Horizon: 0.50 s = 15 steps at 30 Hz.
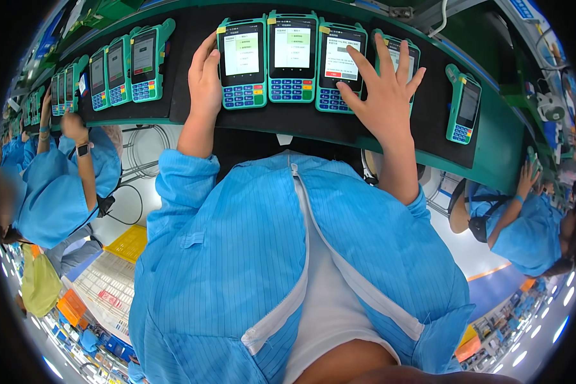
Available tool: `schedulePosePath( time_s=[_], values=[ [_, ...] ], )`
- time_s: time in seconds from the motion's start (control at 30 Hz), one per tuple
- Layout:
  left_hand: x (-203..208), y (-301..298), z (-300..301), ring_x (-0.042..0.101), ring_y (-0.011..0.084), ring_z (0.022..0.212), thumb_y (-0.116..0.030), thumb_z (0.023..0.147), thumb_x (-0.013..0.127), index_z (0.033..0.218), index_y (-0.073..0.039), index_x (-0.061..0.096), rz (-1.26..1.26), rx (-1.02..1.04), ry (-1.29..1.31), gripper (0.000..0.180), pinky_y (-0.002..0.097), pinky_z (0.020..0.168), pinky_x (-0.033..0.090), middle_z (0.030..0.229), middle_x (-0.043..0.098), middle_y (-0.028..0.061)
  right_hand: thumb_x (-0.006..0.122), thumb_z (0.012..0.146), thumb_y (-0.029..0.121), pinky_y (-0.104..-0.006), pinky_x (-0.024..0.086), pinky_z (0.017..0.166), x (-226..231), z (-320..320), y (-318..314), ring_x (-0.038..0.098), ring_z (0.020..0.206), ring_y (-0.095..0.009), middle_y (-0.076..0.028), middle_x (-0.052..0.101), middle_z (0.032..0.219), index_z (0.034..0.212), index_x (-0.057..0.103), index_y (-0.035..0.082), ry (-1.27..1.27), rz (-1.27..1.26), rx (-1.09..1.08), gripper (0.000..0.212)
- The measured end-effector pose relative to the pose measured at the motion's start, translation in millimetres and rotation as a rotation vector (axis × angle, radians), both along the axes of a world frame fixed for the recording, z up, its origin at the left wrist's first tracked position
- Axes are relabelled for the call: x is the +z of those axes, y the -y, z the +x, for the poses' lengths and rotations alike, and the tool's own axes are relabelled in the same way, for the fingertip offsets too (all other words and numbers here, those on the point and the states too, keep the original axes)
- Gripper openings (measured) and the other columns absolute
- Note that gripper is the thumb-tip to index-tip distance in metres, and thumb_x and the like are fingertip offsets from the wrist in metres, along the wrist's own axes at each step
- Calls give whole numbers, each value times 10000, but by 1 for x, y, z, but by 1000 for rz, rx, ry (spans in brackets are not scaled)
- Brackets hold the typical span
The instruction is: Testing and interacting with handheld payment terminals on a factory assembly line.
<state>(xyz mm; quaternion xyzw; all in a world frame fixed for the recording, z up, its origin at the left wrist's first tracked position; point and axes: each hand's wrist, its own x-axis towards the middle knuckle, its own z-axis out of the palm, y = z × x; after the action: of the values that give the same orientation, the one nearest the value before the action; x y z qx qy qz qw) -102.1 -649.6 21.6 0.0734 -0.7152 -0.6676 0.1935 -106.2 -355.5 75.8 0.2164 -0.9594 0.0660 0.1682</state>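
Observation:
Several handheld payment terminals with teal casings, touchscreens and blue keypads stand in a row before me. My left hand (203, 83) rests along the left edge of the leftmost terminal (242, 61), its fingers stretched upward. Beside that one stands a second terminal (292, 57) with a similar lit menu. My right hand (387, 93) is open, fingers spread, over the third terminal (336, 97) and the fourth terminal (413, 57). Its thumb is at the bottom of the third screen, near a red and a grey button. The hand covers most of the fourth terminal.
More terminals (146, 64) stand to the left on the black mat (185, 16), and a single terminal (465, 109) stands at the right. Co-workers in blue sit at the left (57, 185) and the right (525, 224). A yellow crate (125, 243) is at the lower left.

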Motion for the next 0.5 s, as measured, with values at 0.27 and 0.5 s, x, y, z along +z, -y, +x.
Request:
schedulePosePath(
  time_s=[0.27,0.5],
  values=[
    [1,-1,0,529,209,1182,-145,979,425,1331,34,494,19,-6,-9,401,311,1025,381,1275,564,159,684,813,436,-757,36,1033,2,2,-1,120,1438,-420,-127,333,1499,1224,622,250,-4,-35,-2,455],
    [0,-1,-1,518,220,1198,-140,979,424,1331,38,491,36,-21,-18,400,317,1034,373,1290,554,169,698,801,421,-757,36,1033,3,3,-1,130,1434,-425,-125,342,1493,1223,618,253,-12,-42,7,462]
  ],
)
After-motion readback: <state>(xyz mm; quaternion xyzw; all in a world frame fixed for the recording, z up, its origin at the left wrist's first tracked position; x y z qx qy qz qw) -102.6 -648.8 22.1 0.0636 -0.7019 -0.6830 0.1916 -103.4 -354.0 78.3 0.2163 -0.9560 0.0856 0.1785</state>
